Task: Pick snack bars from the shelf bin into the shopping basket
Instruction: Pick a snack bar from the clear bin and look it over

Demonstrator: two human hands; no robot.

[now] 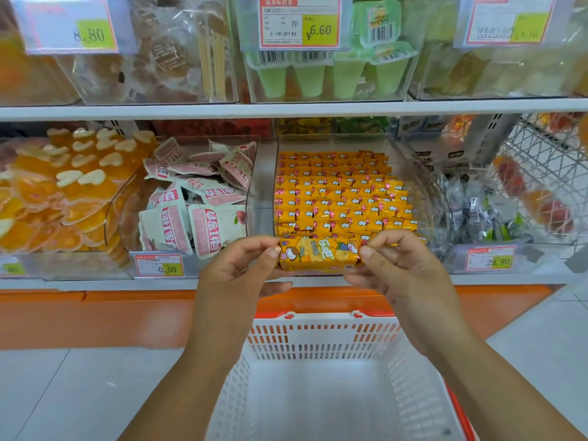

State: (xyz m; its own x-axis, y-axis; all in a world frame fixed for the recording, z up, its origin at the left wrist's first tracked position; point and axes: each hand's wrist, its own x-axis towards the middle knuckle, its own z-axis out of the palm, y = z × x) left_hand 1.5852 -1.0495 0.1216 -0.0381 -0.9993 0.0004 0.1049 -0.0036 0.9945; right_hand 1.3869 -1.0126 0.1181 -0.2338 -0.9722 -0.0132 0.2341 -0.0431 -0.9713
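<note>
A yellow-wrapped snack bar (pixel 319 253) with cartoon figures is held level in front of the shelf edge. My left hand (pixel 241 268) pinches its left end and my right hand (pixel 401 265) pinches its right end. Behind it a clear shelf bin (pixel 413 173) holds several rows of the same yellow bars (pixel 337 195). Below my hands stands a white shopping basket (pixel 318 342) with an orange rim; nothing shows inside it.
Left of the bar bin is a clear bin of white-and-pink packets (pixel 194 198), then orange jelly cups (pixel 63 192). A bin of dark wrapped sweets (pixel 477 208) and a wire rack (pixel 547 160) lie to the right. An upper shelf (pixel 286 108) carries more bins. Grey tiled floor surrounds the basket.
</note>
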